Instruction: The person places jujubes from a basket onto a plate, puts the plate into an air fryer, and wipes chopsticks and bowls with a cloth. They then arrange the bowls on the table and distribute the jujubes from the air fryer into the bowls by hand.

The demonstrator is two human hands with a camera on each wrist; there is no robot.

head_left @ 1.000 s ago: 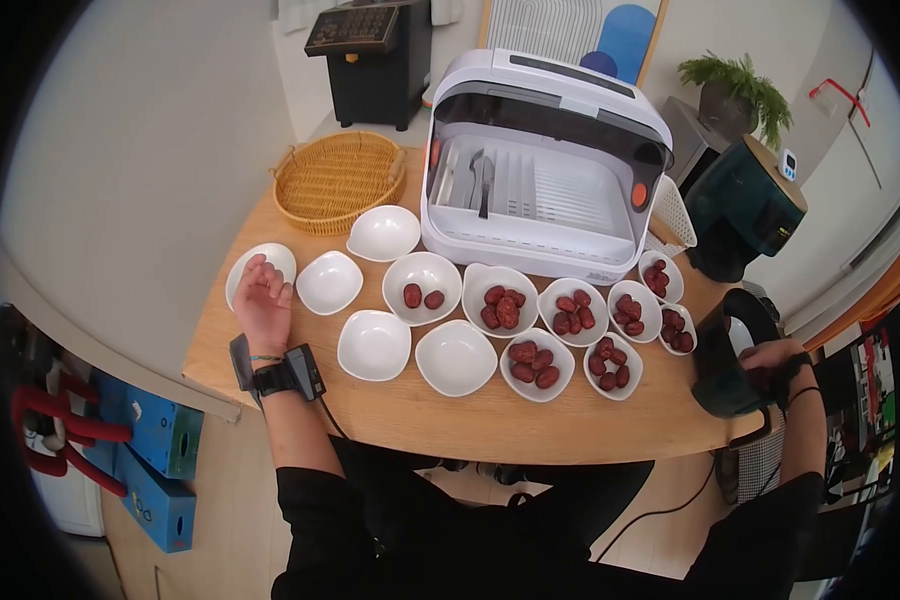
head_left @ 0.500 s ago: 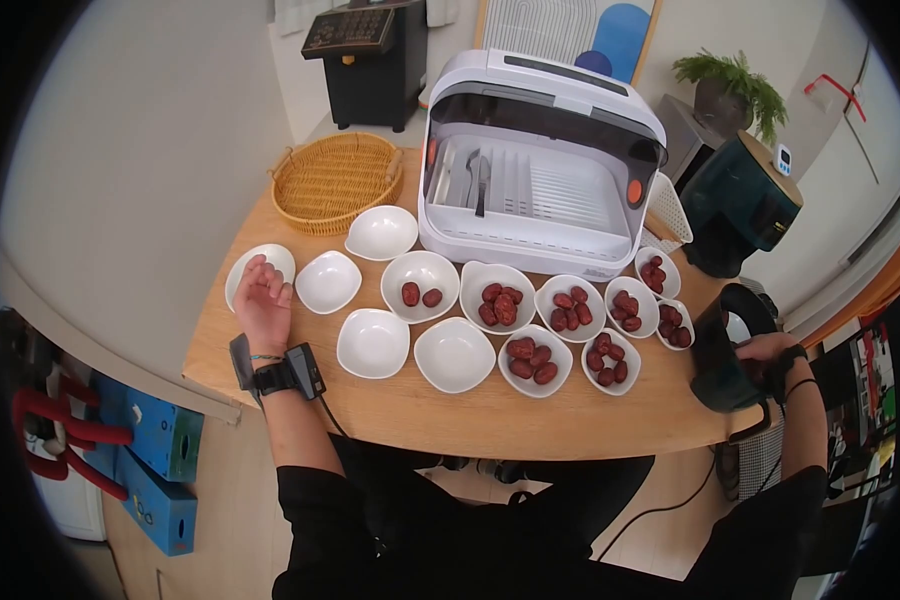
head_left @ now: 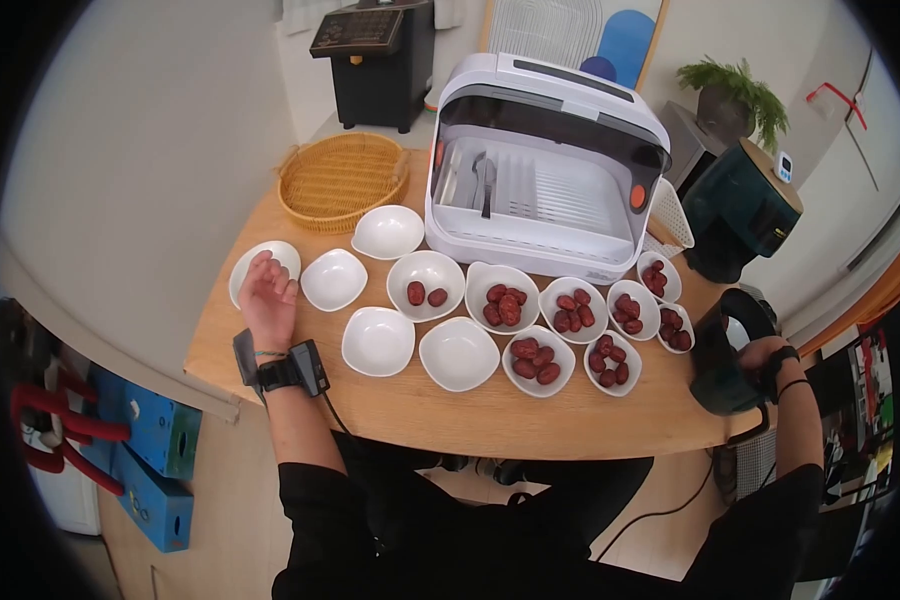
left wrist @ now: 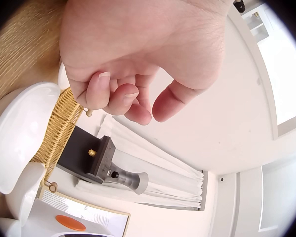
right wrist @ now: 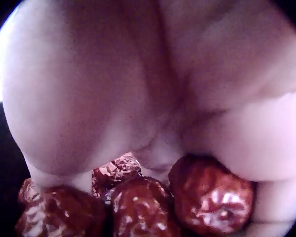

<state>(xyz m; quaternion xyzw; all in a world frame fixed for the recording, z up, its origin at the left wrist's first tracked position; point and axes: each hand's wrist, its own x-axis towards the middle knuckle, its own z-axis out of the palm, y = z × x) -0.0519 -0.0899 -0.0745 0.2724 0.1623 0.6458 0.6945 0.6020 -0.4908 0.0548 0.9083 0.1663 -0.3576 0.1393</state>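
Note:
At the table's right end, the right hand (head_left: pixel 761 358) reaches into a dark green container (head_left: pixel 718 375). In the right wrist view, the hand (right wrist: pixel 153 94) is down among wrinkled red dates (right wrist: pixel 212 195); its fingertips are hidden, so its grip cannot be told. Palm up with loosely curled fingers, the left hand (head_left: pixel 269 303) holds nothing, over the near edge of a white bowl (head_left: pixel 248 262). The left wrist view shows this hand (left wrist: pixel 143 59) with a gap between thumb and fingers. White bowls stand in rows; one (head_left: pixel 425 275) has two dates, several to its right hold more.
Behind the bowls stands a white dish cabinet (head_left: pixel 530 245) holding cutlery. A wicker basket (head_left: pixel 340 185) sits at the back left. A dark green appliance (head_left: pixel 740 215) and a white perforated basket (head_left: pixel 674 215) are at the back right. Cables hang below the table edge.
The head view has shifted slightly. The right hand has moved a little within the dark green container; the left hand keeps its pose. The dates in the bowls look unchanged.

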